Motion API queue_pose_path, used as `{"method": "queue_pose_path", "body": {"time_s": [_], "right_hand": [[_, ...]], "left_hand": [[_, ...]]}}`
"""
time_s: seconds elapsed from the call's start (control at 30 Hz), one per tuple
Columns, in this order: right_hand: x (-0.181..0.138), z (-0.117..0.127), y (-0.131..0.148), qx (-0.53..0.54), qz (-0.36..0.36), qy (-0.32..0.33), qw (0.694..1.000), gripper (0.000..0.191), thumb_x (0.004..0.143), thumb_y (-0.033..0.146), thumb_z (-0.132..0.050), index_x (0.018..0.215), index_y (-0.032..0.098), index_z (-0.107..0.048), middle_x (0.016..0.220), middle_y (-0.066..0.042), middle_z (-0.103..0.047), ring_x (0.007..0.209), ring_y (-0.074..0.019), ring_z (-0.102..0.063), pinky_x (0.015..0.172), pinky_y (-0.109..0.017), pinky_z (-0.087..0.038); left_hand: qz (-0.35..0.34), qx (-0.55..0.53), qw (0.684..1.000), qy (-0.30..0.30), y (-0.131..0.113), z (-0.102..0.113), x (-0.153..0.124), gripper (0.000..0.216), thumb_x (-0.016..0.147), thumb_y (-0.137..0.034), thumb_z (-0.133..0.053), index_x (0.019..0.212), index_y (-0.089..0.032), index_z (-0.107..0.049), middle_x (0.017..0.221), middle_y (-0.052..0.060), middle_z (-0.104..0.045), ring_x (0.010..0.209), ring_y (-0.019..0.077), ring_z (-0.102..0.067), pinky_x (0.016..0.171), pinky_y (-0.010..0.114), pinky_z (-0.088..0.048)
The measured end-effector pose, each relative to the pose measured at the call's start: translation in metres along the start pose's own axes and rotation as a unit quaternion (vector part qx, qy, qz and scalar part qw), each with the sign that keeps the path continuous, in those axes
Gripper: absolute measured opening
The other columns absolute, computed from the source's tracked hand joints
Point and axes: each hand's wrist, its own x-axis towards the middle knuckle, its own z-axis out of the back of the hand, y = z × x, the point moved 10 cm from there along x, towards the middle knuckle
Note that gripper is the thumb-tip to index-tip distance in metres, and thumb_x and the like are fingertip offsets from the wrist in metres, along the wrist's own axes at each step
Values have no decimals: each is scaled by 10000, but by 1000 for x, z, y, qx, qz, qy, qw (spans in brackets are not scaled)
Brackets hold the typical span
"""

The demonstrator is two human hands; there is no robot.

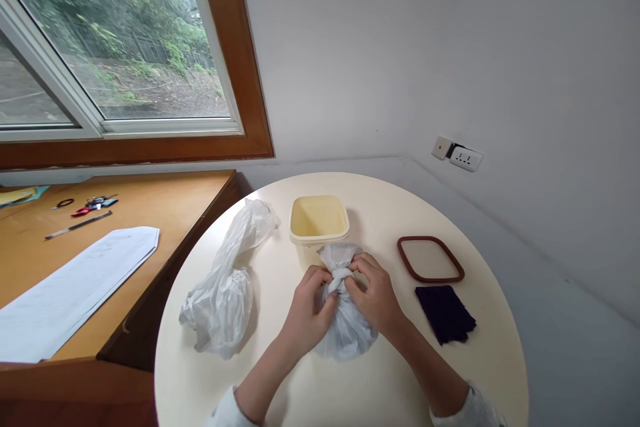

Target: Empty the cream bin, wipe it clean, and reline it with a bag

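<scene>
Both hands [307,310] [375,293] pinch crinkly plastic bag [345,333] (knot, seemingly).

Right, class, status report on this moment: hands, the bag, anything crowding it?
Both hands, left hand and right hand, pinching the knot of the small plastic bag. Bag rests on round table. Open cream tub right behind it; second bag lies left.

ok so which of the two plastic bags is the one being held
The knotted bag in front of the cream container: the left hand and right hand both grip its knot. The other bag lies untouched further left.
</scene>
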Motion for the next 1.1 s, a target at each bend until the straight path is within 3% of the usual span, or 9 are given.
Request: {"method": "queue_pose_path", "body": {"time_s": [0.27, 0.5, 0.63, 0.73, 0.83, 0.97, 1.1], "right_hand": [[-5, -10, 7, 47, 32, 50, 997, 206, 738, 127, -456, 573, 202, -358, 742, -17, -476, 736, -150, -471, 684, -272, -394], [-4, -11, -13, 63, -67, 44, 995, 195, 754, 140, -453, 568, 197, -435, 694, 1, -516, 705, -142, -488, 661, -249, -382], [-2, -13, -26, 99, -108, 43, 988, 206, 734, 146, -452, 533, 191, -454, 631, 20, -501, 648, -132, -487, 605, -235, -367], [-2, -15, -37, 102, -135, 47, 985, 185, 707, 154, -468, 528, 190, -446, 606, 29, -491, 622, -127, -481, 583, -233, -363], [0, -5, -36, 80, -110, 5, 991, 57, 662, 143, -518, 642, 196, -507, 723, 14, -561, 732, -152, -528, 673, -263, -412], [1, 3, -14, 35, -9, -15, 999, 324, 653, 80, -495, 926, 218, -600, 992, -47, -584, 957, -194, -534, 818, -335, -440], [-3, -2, -6, 0, 24, 8, 1000, 476, 691, 65, -464, 1111, 247, -594, 1157, -76, -520, 1107, -212, -478, 935, -384, -414]], "left_hand": [[-3, 49, 999, 19, 5, -6, 0, 215, 875, -255, -450, 684, -177, -509, 775, 39, -501, 743, 156, -498, 667, 270, -413], [-64, 71, 994, 43, -8, -6, -3, 261, 889, -230, -433, 649, -172, -517, 815, 62, -521, 804, 168, -509, 713, 291, -432], [-133, 67, 988, 32, -22, -3, -8, 183, 871, -166, -462, 711, -173, -551, 882, 79, -537, 868, 177, -518, 757, 301, -441], [-137, 55, 989, 20, -23, -1, -9, 131, 858, -137, -474, 759, -175, -551, 904, 81, -535, 886, 175, -521, 764, 296, -443], [-101, 46, 994, 20, -17, -3, -7, 92, 862, -148, -462, 816, -178, -537, 917, 80, -535, 893, 175, -521, 773, 302, -442], [-42, 56, 997, 13, -4, -4, -3, 82, 848, -210, -505, 770, -183, -503, 881, 65, -541, 864, 177, -524, 759, 313, -443], [-29, 84, 996, 13, 0, -4, -1, 136, 820, -230, -548, 718, -189, -468, 813, 43, -544, 802, 173, -518, 713, 305, -439]]}}
